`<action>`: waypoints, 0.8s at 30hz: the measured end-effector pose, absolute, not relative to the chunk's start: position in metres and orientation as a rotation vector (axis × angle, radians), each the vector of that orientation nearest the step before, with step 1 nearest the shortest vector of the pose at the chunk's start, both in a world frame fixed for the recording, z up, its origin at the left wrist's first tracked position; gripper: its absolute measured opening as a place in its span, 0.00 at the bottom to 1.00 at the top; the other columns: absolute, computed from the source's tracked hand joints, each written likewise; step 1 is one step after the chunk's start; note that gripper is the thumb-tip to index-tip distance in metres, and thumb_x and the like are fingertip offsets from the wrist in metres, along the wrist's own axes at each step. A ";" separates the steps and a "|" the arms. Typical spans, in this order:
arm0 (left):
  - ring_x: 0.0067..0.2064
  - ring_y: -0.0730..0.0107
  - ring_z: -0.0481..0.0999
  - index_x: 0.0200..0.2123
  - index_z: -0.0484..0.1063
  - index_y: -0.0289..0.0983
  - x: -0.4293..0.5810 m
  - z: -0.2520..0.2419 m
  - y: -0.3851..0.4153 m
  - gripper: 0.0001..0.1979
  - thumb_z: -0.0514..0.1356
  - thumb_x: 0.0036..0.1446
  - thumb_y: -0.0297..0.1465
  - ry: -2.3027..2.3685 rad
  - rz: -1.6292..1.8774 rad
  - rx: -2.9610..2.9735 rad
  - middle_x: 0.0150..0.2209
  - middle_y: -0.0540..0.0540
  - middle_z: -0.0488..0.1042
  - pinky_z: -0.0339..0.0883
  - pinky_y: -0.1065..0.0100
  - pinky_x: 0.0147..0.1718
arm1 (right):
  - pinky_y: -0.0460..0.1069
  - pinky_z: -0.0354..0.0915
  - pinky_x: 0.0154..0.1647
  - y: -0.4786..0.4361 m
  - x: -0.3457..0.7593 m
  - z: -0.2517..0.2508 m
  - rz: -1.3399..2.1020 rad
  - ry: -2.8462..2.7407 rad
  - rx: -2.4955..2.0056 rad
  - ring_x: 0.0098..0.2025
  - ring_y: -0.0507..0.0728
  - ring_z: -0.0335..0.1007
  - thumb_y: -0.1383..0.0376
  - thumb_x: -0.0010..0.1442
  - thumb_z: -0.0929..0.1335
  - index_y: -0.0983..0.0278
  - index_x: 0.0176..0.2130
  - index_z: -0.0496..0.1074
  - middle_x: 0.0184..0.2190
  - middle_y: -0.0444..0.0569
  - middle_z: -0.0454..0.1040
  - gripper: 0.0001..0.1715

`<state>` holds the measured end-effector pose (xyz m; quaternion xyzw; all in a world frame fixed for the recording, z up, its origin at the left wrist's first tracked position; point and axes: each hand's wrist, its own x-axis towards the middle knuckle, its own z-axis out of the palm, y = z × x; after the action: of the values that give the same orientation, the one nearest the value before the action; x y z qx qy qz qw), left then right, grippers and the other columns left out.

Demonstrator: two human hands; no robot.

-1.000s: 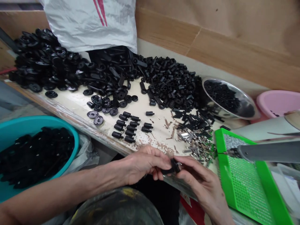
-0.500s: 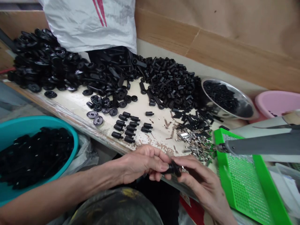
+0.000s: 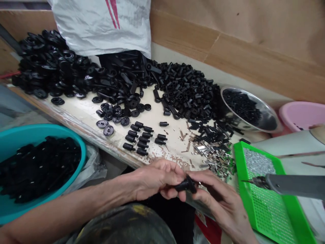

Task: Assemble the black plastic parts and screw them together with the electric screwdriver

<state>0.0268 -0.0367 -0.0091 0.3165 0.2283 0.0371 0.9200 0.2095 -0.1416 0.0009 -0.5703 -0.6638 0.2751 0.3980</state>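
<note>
The left hand (image 3: 166, 179) pinched a small black part (image 3: 184, 185) between thumb and fingers, and the right hand (image 3: 218, 196) gripped its other end with thumb and forefinger. The part was at the lower centre of the frame, just past the near edge of a pale, scuffed table (image 3: 86, 113).

Beyond the hands, short black cylinders (image 3: 142, 144) lay in loose rows at the centre. Right of them, small metal pieces (image 3: 213, 156) were strewn beside black strips (image 3: 213, 134). Heaped black parts (image 3: 50, 67) filled the upper left, below a white sack (image 3: 106, 27). Wooden boards (image 3: 241, 51) backed the table at upper right, above a steel bowl (image 3: 271, 123) and a pink basin (image 3: 302, 110). At the right was a green tray (image 3: 286, 188); at lower left, a teal tub (image 3: 82, 152).

Compared with half a second earlier, the grey power driver (image 3: 291, 184) had dropped lower over the tray, baring more silvery bits (image 3: 259, 161) at its top. Both hands had kept their grasp, and the table layout was unchanged.
</note>
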 end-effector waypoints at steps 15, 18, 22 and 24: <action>0.19 0.78 0.67 0.35 0.72 0.32 0.025 0.002 -0.040 0.11 0.62 0.53 0.34 0.566 0.180 0.791 0.22 0.49 0.72 0.60 0.76 0.17 | 0.45 0.71 0.44 -0.144 0.205 -0.007 0.537 -1.663 -1.439 0.42 0.54 0.75 0.69 0.58 0.71 0.56 0.47 0.72 0.41 0.47 0.77 0.17; 0.17 0.80 0.65 0.32 0.72 0.30 0.022 -0.002 -0.038 0.13 0.61 0.55 0.37 0.474 0.094 0.753 0.24 0.47 0.72 0.56 0.78 0.14 | 0.46 0.71 0.46 -0.146 0.205 -0.006 0.524 -1.719 -1.401 0.44 0.55 0.75 0.69 0.56 0.72 0.56 0.47 0.73 0.42 0.47 0.77 0.18; 0.14 0.83 0.59 0.30 0.71 0.31 0.021 -0.002 -0.039 0.17 0.58 0.58 0.41 0.421 0.068 0.766 0.23 0.47 0.71 0.47 0.76 0.12 | 0.46 0.72 0.43 -0.151 0.207 -0.008 0.551 -1.654 -1.450 0.41 0.55 0.76 0.68 0.57 0.71 0.56 0.46 0.73 0.40 0.47 0.78 0.16; 0.14 0.83 0.58 0.29 0.69 0.33 0.022 0.003 -0.042 0.17 0.57 0.59 0.42 0.432 0.063 0.814 0.22 0.49 0.70 0.46 0.76 0.12 | 0.48 0.72 0.42 -0.154 0.207 -0.009 0.539 -1.629 -1.461 0.41 0.56 0.76 0.68 0.58 0.71 0.57 0.47 0.72 0.40 0.48 0.77 0.16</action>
<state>0.0224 -0.0416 0.0025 0.3929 0.2084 0.0305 0.8952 0.2067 -0.1543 -0.0089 -0.5853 -0.6529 0.2161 0.4295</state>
